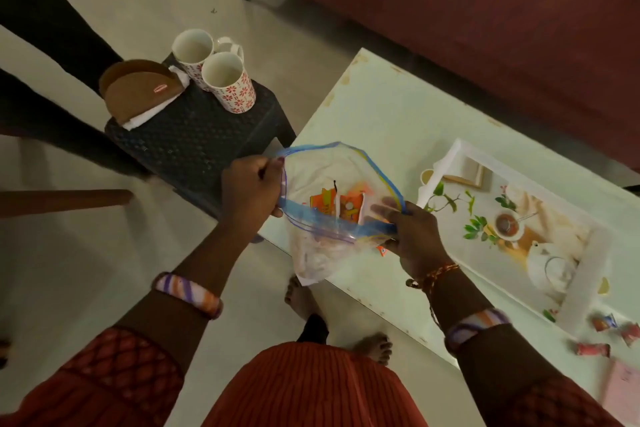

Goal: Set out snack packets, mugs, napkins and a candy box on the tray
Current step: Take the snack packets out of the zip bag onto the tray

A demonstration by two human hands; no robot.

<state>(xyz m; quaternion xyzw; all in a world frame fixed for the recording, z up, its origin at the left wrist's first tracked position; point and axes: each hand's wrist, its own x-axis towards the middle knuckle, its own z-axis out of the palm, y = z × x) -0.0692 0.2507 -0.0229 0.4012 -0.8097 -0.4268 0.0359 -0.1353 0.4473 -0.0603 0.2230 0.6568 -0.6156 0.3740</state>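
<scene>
Over the table's (pixel 381 121) near edge, I see both hands, left hand (pixel 251 189) & right hand (pixel 414 236), fingers pinching the zip bag's (pixel 322 184) open rim; a slip likely dumps orange packets (pixel 341 206) floorward, short of the tray (pixel 585 267).

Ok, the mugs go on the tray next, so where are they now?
In the head view, both mugs stand touching on the dark stool at upper left, beside the brown napkin holder, off the tray.

two mugs (pixel 211 71), one tray (pixel 585 274), one zip bag (pixel 322 184)
</scene>
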